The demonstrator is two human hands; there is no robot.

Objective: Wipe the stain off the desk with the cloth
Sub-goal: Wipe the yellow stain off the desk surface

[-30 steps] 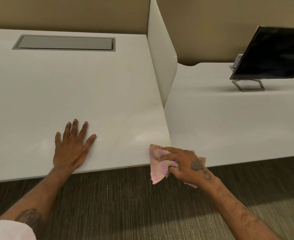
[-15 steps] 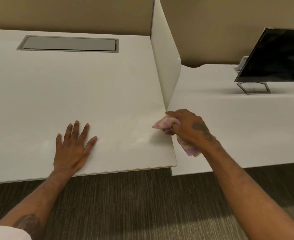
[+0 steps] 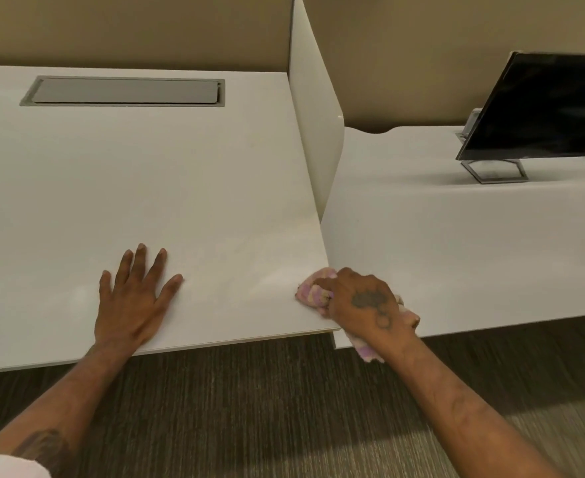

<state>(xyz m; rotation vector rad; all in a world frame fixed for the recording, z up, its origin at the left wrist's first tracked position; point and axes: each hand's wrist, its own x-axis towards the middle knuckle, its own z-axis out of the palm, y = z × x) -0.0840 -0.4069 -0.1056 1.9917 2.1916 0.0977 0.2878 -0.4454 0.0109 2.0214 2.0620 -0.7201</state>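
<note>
My right hand (image 3: 365, 300) grips a bunched pink and yellow striped cloth (image 3: 311, 291) and presses it on the front right corner of the white desk (image 3: 146, 188). Part of the cloth hangs below my wrist over the desk's edge. A faint pale smear (image 3: 266, 281) shows on the desk just left of the cloth. My left hand (image 3: 135, 294) lies flat on the desk near its front edge, fingers spread, holding nothing.
A white divider panel (image 3: 313, 108) stands along the desk's right edge. Beyond it is a lower white desk (image 3: 456, 253) with a tilted dark monitor (image 3: 539, 105) on a metal stand. A grey cable hatch (image 3: 125, 91) sits at the back. Dark carpet (image 3: 266, 408) lies below.
My right hand has dragged the cloth from beside the divider's foot back toward me, to the desk's front right corner. My left hand has stayed flat in place.
</note>
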